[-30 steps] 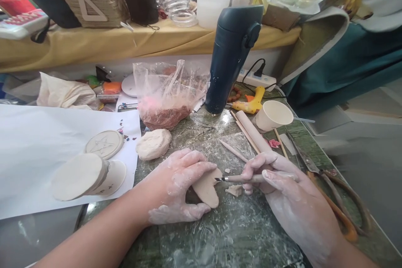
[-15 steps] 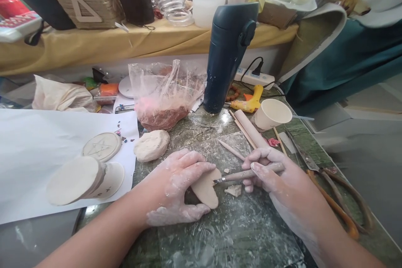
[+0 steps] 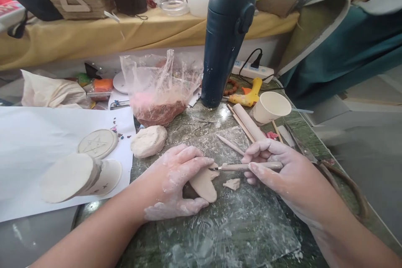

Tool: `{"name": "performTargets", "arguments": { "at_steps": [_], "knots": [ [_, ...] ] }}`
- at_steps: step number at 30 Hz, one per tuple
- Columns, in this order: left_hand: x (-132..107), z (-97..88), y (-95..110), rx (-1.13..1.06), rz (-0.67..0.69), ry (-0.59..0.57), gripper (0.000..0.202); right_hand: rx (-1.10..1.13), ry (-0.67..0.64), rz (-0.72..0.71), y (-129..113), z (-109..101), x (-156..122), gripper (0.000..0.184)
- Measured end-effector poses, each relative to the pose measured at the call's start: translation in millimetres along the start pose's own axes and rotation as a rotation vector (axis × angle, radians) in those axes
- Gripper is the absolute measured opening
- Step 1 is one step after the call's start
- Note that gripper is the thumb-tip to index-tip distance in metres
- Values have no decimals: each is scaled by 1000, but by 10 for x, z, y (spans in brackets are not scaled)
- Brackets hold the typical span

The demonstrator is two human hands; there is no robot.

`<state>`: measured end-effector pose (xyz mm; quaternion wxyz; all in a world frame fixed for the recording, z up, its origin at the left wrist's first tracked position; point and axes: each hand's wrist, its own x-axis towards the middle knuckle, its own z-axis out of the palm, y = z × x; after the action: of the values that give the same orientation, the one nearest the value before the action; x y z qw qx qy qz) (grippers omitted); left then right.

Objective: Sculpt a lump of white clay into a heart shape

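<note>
My left hand (image 3: 176, 180), dusted white, curves around a flat heart-shaped clay piece (image 3: 204, 185), its thumb at the near edge and its fingers over the far edge. My right hand (image 3: 276, 165) grips a clay carving knife (image 3: 241, 167) like a pen. The metal tip touches the notched right side of the clay, close to my left fingertips. A torn clay scrap (image 3: 232, 184) lies just right of the piece on a clear work sheet (image 3: 226, 234). Beyond my right hand's fingers rests a pointed stick (image 3: 229, 144), partly hidden by them.
A clay lump (image 3: 149, 141) and a plastic bag (image 3: 157, 104) sit behind my left hand. Left, clay discs (image 3: 98, 143) and a cup topped with clay (image 3: 67, 178) stand on white paper. A dark blue flask (image 3: 228, 46), paper cup (image 3: 271, 106) and glue gun (image 3: 249, 94) stand behind.
The knife has turned to lie more level, and its tip has moved up and slightly left along the clay's edge. My left hand keeps its hold. The whole view has shifted slightly.
</note>
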<state>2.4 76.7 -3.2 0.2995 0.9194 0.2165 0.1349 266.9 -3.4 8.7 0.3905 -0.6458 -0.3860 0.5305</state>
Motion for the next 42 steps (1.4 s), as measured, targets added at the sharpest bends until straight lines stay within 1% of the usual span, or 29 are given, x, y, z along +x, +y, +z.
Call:
{"name": "performTargets", "arguments": {
  "at_steps": [3, 5, 6, 8, 10, 14, 16, 20, 24, 27, 30, 38, 42],
  "knots": [
    [-8, 2, -3, 4, -6, -7, 68, -252, 102, 4, -26, -1, -40, 26],
    [-13, 3, 0, 8, -11, -2, 69, -353, 137, -27, -49, -17, -65, 27],
    [-15, 3, 2, 10, -11, -1, 69, -377, 134, -34, -63, -29, -76, 26],
    [-17, 1, 4, 12, -12, -2, 68, -404, 114, -5, -93, -52, -91, 25],
    [-15, -1, 3, 14, -13, -6, 67, -389, 98, 29, -118, -63, -98, 28],
    [-10, 1, -4, 14, -19, -16, 69, -334, 32, 37, -120, -36, -88, 32],
    [-10, 5, -8, 14, -22, -18, 70, -370, 33, 16, -108, -14, -80, 29],
    [-13, 9, -8, 15, -18, -14, 70, -515, 74, -58, -106, -4, -77, 27],
    [-12, -1, 4, 16, -19, -11, 70, -662, 57, -138, -129, -16, -93, 25],
    [-8, -6, 6, 19, -16, -17, 70, -754, 60, -233, -118, -19, -112, 21],
    [-5, -6, 2, 19, -14, -19, 70, -825, 89, -319, -98, -33, -122, 21],
    [-21, 7, -3, 13, -22, -9, 69, -861, 69, -285, -137, -176, -107, 19],
    [-19, 8, -7, 7, -23, -9, 70, -791, 109, -300, -175, -154, -117, 23]
  ]
}}
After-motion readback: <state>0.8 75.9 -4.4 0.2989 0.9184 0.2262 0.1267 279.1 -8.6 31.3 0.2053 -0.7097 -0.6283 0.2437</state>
